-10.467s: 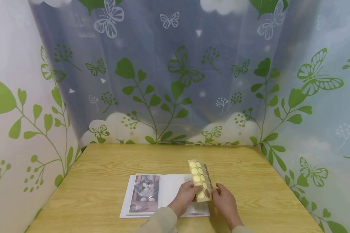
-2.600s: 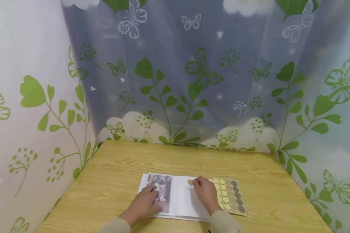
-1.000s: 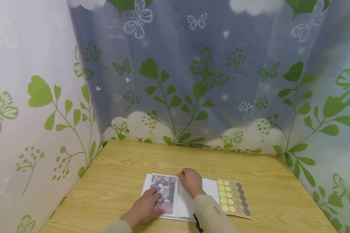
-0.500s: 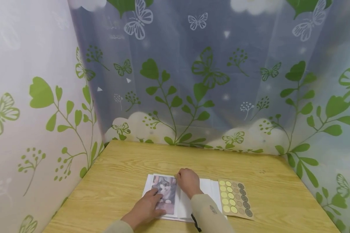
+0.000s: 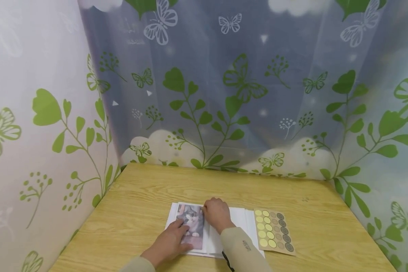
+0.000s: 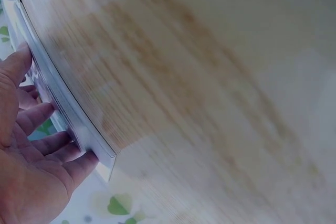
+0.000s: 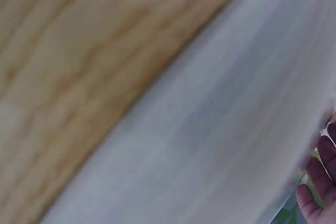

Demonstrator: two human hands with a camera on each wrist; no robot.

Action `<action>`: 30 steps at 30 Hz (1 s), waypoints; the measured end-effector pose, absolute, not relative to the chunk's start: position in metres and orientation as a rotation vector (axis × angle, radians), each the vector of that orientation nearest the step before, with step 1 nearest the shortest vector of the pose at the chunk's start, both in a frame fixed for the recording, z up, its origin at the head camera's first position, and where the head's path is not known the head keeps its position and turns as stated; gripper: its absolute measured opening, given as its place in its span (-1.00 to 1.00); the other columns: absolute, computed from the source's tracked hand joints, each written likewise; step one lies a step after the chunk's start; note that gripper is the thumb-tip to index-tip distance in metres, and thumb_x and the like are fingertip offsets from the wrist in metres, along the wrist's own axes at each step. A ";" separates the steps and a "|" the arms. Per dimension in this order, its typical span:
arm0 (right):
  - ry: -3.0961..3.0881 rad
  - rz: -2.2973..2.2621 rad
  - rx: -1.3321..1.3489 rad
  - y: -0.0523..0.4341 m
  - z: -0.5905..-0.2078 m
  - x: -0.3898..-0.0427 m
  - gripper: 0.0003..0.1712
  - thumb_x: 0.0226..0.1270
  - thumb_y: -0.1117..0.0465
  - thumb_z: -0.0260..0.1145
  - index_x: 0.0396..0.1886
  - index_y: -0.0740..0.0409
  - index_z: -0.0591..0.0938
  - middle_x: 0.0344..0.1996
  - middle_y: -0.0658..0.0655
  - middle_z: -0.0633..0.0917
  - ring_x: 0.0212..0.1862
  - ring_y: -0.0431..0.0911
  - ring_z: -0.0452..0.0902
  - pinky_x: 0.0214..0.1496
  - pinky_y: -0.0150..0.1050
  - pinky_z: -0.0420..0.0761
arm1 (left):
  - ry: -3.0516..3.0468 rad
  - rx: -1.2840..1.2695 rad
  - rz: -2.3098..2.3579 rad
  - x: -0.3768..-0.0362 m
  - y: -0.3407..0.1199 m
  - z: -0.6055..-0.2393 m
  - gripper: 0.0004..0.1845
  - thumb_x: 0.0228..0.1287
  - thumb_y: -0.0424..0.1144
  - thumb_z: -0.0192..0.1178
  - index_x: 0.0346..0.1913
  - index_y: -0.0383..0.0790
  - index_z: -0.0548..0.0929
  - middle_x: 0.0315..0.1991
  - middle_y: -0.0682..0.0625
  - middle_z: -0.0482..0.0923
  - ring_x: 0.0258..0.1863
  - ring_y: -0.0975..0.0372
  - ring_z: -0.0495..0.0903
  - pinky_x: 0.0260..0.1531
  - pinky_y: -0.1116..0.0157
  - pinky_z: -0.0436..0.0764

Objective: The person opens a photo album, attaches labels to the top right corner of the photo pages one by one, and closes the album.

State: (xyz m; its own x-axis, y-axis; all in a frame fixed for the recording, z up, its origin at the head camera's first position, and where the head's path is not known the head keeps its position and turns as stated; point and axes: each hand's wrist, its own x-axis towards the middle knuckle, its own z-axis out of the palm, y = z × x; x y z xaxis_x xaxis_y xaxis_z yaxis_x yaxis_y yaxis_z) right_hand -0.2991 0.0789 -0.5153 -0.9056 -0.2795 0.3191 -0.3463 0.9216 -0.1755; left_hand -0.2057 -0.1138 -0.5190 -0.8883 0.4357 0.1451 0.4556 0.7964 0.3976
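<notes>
An open white photo album (image 5: 239,223) lies on the table, a photo of a grey-and-white cat (image 5: 192,241) on its left page. My left hand (image 5: 168,240) rests on the photo's left part, fingers spread; the left wrist view shows its fingertips (image 6: 86,163) along the album page. My right hand (image 5: 218,215) is bent over the album's middle, fingertips at the photo's upper right corner. In the right wrist view, its fingers (image 7: 321,174) show at the lower right edge. Whatever lies under its fingertips is hidden.
To the album's right lies a sheet of round stickers (image 5: 274,232), with gold and dark discs and a column of brown circles. The wooden table (image 5: 156,181) is enclosed by a curtain (image 5: 197,75) printed with leaves and butterflies.
Earlier both hands held the sticker sheet, which now lies on the table. My right hand, later pinching a gold sticker over the right page, has moved left to the photo's corner.
</notes>
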 end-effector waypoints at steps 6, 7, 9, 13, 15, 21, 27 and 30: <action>-2.806 0.270 0.509 0.080 -0.514 -0.296 -0.78 0.35 0.01 0.33 -0.37 0.01 0.78 -0.50 0.01 0.59 -0.33 -0.01 0.55 -0.28 -0.06 0.58 | -2.916 -0.739 -0.663 -0.206 -0.114 -0.518 -0.32 0.10 0.01 0.45 0.17 -0.39 0.57 0.26 -0.40 0.38 0.24 -0.21 0.40 0.19 -0.12 0.45; -2.809 0.267 0.513 0.080 -0.514 -0.295 -0.78 0.36 0.01 0.32 -0.35 0.00 0.78 -0.50 0.01 0.58 -0.33 -0.01 0.54 -0.27 -0.05 0.57 | -2.917 -0.740 -0.660 -0.205 -0.114 -0.518 -0.32 0.10 0.01 0.45 0.17 -0.39 0.57 0.25 -0.40 0.38 0.24 -0.21 0.41 0.19 -0.12 0.45; -2.809 0.265 0.522 0.081 -0.514 -0.295 -0.79 0.37 0.01 0.32 -0.34 -0.01 0.78 -0.50 0.01 0.57 -0.32 -0.01 0.53 -0.25 -0.05 0.56 | -2.922 -0.739 -0.655 -0.205 -0.114 -0.518 -0.32 0.10 0.01 0.45 0.17 -0.40 0.57 0.25 -0.41 0.38 0.23 -0.22 0.41 0.19 -0.12 0.46; -2.815 0.264 0.538 0.083 -0.516 -0.293 -0.78 0.37 0.00 0.30 -0.29 -0.02 0.78 -0.47 0.00 0.58 -0.30 -0.03 0.53 -0.21 -0.04 0.56 | -2.926 -0.741 -0.656 -0.205 -0.114 -0.517 -0.32 0.10 0.00 0.44 0.17 -0.41 0.57 0.25 -0.42 0.38 0.23 -0.22 0.41 0.19 -0.12 0.46; -2.812 0.254 0.554 0.084 -0.517 -0.291 -0.79 0.37 0.01 0.31 -0.27 -0.02 0.78 -0.44 -0.01 0.60 -0.28 -0.04 0.53 -0.19 -0.04 0.55 | -2.927 -0.738 -0.659 -0.205 -0.113 -0.517 -0.32 0.10 0.00 0.45 0.17 -0.41 0.57 0.25 -0.42 0.38 0.23 -0.23 0.41 0.18 -0.13 0.45; -2.815 0.205 0.636 0.084 -0.519 -0.286 -0.80 0.36 0.08 0.31 -0.14 0.00 0.77 -0.25 0.01 0.64 -0.13 -0.03 0.55 -0.06 -0.03 0.56 | -2.927 -0.725 -0.652 -0.206 -0.113 -0.519 -0.33 0.09 0.00 0.45 0.15 -0.40 0.58 0.25 -0.40 0.39 0.24 -0.21 0.41 0.18 -0.12 0.46; -2.828 0.166 0.705 0.082 -0.519 -0.280 -0.78 0.39 0.09 0.29 -0.06 0.01 0.73 -0.12 0.04 0.65 -0.03 -0.02 0.54 0.06 -0.02 0.53 | -2.919 -0.729 -0.657 -0.206 -0.113 -0.519 -0.33 0.10 0.00 0.45 0.15 -0.40 0.58 0.24 -0.41 0.39 0.23 -0.22 0.41 0.18 -0.13 0.46; -2.817 0.133 0.734 0.081 -0.518 -0.278 -0.82 0.39 0.06 0.29 -0.14 -0.01 0.72 -0.10 0.04 0.65 -0.02 -0.02 0.54 0.06 -0.04 0.53 | -2.912 -0.729 -0.665 -0.205 -0.113 -0.519 -0.33 0.10 -0.01 0.45 0.16 -0.41 0.58 0.24 -0.41 0.39 0.23 -0.22 0.41 0.18 -0.13 0.45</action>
State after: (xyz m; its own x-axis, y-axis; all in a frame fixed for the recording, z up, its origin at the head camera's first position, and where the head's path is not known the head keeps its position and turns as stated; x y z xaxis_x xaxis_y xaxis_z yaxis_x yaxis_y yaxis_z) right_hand -0.2776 0.0813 -0.5185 -0.8488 -0.4705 0.2411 -0.4912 0.8705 -0.0305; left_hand -0.2054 -0.1132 -0.5190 -0.8856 0.4339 0.1659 0.4629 0.7943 0.3934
